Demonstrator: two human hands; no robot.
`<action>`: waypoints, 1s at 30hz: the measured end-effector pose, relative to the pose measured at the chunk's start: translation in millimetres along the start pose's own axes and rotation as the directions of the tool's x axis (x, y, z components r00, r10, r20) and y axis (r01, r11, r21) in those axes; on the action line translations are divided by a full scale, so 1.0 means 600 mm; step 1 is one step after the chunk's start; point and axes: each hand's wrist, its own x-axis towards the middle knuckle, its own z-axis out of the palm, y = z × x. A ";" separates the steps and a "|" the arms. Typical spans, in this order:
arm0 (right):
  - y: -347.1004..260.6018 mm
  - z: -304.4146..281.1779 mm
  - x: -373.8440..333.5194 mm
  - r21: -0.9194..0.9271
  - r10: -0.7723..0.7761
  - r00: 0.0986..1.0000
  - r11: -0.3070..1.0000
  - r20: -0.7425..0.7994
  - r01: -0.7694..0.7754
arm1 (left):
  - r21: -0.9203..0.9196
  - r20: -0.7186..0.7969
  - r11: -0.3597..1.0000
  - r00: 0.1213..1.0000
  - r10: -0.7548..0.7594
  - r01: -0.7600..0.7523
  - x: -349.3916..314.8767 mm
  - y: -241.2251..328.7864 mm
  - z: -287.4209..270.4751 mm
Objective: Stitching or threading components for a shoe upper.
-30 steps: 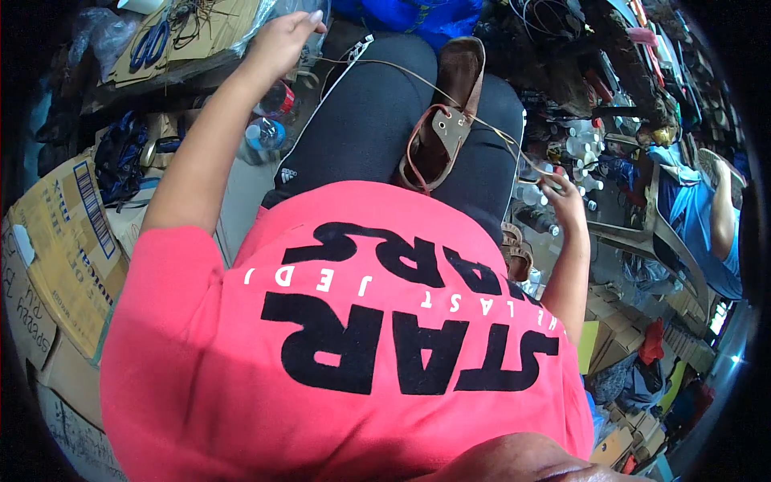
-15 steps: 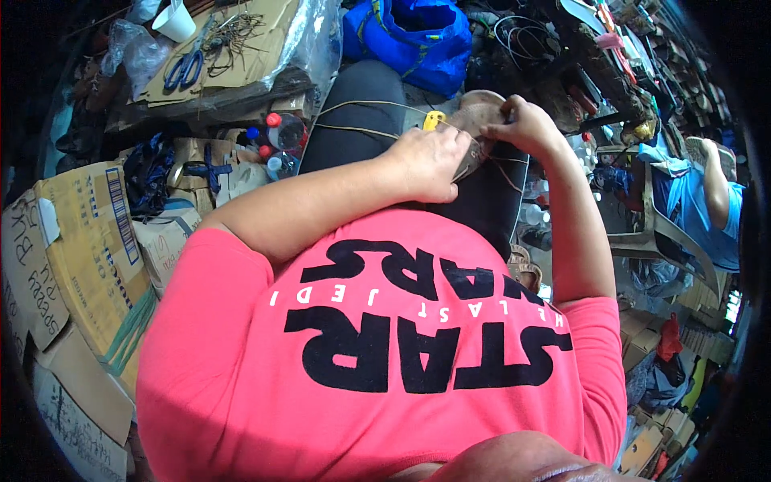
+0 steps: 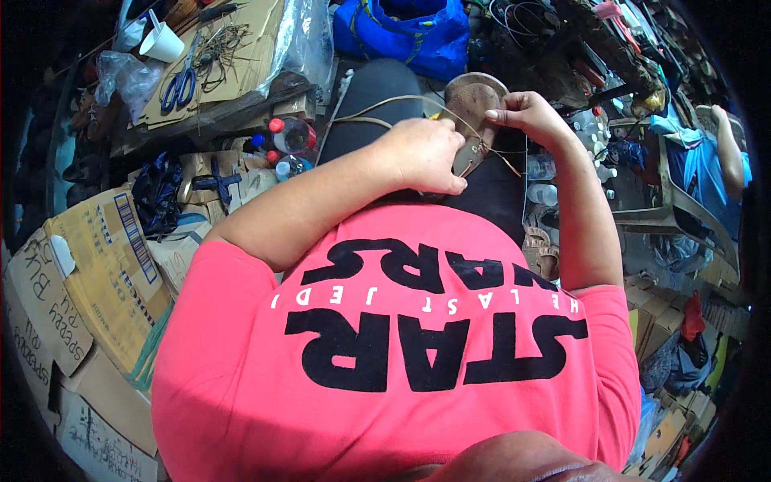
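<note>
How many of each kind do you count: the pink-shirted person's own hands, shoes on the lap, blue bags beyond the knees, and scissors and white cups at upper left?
Hands: 2, left hand and right hand
Shoes: 1 brown shoe
Bags: 1 blue bag
Scissors: 1 pair of scissors
Cups: 1 white cup
Total: 6

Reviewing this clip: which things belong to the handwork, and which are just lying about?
Apparently in use:
- shoe, under both hands
- cord, running across the leg to the shoe
- yellow thing by the left hand, mostly hidden

Lying about:
- scissors
- white cup
- blue bag
- bottles
- boxes
</note>
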 end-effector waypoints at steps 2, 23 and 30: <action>0.004 0.009 0.002 0.030 -0.014 1.000 0.999 -0.018 0.015 | 0.089 0.059 0.996 0.998 -0.009 0.004 0.016 -0.005 -0.025; -0.026 0.043 -0.135 -0.345 -0.320 0.947 0.893 -0.032 0.290 | -0.207 -0.378 0.916 0.892 0.250 -0.344 0.169 -0.096 0.043; -0.021 0.053 -0.155 -0.133 -0.230 0.923 0.971 -0.309 0.198 | -0.350 -0.148 0.846 0.915 0.374 -0.402 0.175 -0.111 -0.009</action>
